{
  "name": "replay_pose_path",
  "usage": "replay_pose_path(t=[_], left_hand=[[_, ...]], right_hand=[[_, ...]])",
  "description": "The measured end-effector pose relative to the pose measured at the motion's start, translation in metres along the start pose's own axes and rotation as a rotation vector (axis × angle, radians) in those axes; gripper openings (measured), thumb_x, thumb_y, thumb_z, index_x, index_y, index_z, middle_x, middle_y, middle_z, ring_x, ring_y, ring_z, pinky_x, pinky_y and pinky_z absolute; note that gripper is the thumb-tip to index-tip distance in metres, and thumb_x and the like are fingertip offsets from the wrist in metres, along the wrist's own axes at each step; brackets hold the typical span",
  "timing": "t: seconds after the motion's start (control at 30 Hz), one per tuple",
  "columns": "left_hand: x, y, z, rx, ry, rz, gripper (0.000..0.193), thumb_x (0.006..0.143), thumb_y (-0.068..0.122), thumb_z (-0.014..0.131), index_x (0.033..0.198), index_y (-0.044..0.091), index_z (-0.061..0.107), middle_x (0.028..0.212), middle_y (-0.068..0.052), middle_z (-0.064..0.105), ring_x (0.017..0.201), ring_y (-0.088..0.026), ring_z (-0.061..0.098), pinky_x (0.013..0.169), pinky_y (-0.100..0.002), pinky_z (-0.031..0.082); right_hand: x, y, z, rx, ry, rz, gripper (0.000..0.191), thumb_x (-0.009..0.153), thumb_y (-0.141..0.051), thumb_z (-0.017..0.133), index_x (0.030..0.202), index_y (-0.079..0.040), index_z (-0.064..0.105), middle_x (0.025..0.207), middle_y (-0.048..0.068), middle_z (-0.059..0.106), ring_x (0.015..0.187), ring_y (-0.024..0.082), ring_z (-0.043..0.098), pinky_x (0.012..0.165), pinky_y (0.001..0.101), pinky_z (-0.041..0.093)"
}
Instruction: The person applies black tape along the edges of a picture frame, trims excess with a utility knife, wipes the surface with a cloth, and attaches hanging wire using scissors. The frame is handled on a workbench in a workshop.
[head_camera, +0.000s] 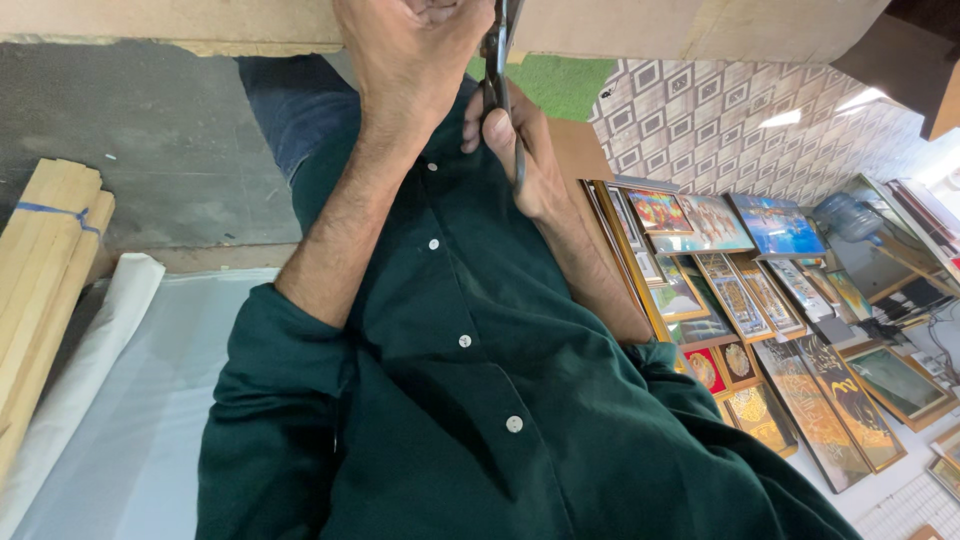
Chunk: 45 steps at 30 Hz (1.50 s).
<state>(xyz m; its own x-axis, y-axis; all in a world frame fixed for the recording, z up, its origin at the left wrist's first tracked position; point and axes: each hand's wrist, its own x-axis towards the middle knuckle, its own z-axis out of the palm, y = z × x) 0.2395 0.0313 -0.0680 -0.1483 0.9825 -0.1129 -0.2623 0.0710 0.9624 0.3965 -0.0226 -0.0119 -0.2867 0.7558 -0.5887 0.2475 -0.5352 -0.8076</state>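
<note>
Bundled wood strips (45, 260) lie at far left. Your left hand (410, 55) is clenched at the edge of the cardboard sheet (700, 25). Your right hand (520, 150) grips scissors (497, 50), blades up into that sheet overhead. Extent of cut hidden; progress cannot be judged. Framed pictures (760, 330) stacked at right.

Single view only: head-worn camera, pitched steeply down and tilted along the wearer's own torso. Very near; the green shirt (470, 400) fills the lower and middle frame. Both forearms run up toward the top edge, far from the lens. Floor (130, 140) shows at left, stacked framed pictures (760, 330) at right. No second view to overlap.
</note>
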Motion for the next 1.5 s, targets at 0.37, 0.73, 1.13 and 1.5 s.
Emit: replay_pose_path(t=[0.37, 0.73, 1.13, 1.5], left_hand=[[0.002, -0.012, -0.007, -0.164, -0.003, -0.032, 0.026, 0.106, 0.010, 0.081, 0.085, 0.000, 0.069, 0.074, -0.001, 0.065, 0.064, -0.007, 0.058, 0.057, -0.025, 0.043], [0.000, -0.015, 0.001, 0.056, 0.120, 0.032, 0.038, 0.101, 0.012, 0.083, 0.075, 0.002, 0.058, 0.065, 0.003, 0.053, 0.060, -0.005, 0.048, 0.053, -0.025, 0.037], [-0.006, -0.019, -0.004, 0.051, 0.021, 0.058, 0.026, 0.106, 0.015, 0.079, 0.087, 0.002, 0.068, 0.071, -0.001, 0.062, 0.063, -0.007, 0.059, 0.057, -0.024, 0.049], [-0.011, -0.027, -0.004, 0.090, 0.029, 0.087, 0.023, 0.105, 0.017, 0.080, 0.090, 0.003, 0.071, 0.073, -0.003, 0.065, 0.067, -0.008, 0.065, 0.058, -0.023, 0.053]], right_hand=[[0.003, -0.001, -0.002, 0.744, -0.157, 0.037, 0.080, 0.098, -0.077, 0.047, 0.123, -0.002, 0.056, 0.101, 0.007, 0.056, 0.094, 0.016, 0.055, 0.090, 0.0311, 0.049], [-0.007, 0.014, -0.003, -0.015, 0.002, -0.011, 0.086, 0.093, -0.082, 0.056, 0.114, 0.001, 0.056, 0.099, 0.007, 0.056, 0.092, 0.017, 0.058, 0.084, 0.0325, 0.051], [-0.003, 0.015, -0.004, -0.042, 0.001, -0.002, 0.078, 0.098, -0.077, 0.052, 0.105, 0.000, 0.058, 0.092, 0.006, 0.057, 0.086, 0.016, 0.062, 0.081, 0.0319, 0.054], [-0.002, 0.014, -0.002, 0.001, -0.010, 0.000, 0.074, 0.100, -0.074, 0.053, 0.104, 0.000, 0.057, 0.091, 0.007, 0.058, 0.087, 0.017, 0.061, 0.080, 0.0325, 0.054]])
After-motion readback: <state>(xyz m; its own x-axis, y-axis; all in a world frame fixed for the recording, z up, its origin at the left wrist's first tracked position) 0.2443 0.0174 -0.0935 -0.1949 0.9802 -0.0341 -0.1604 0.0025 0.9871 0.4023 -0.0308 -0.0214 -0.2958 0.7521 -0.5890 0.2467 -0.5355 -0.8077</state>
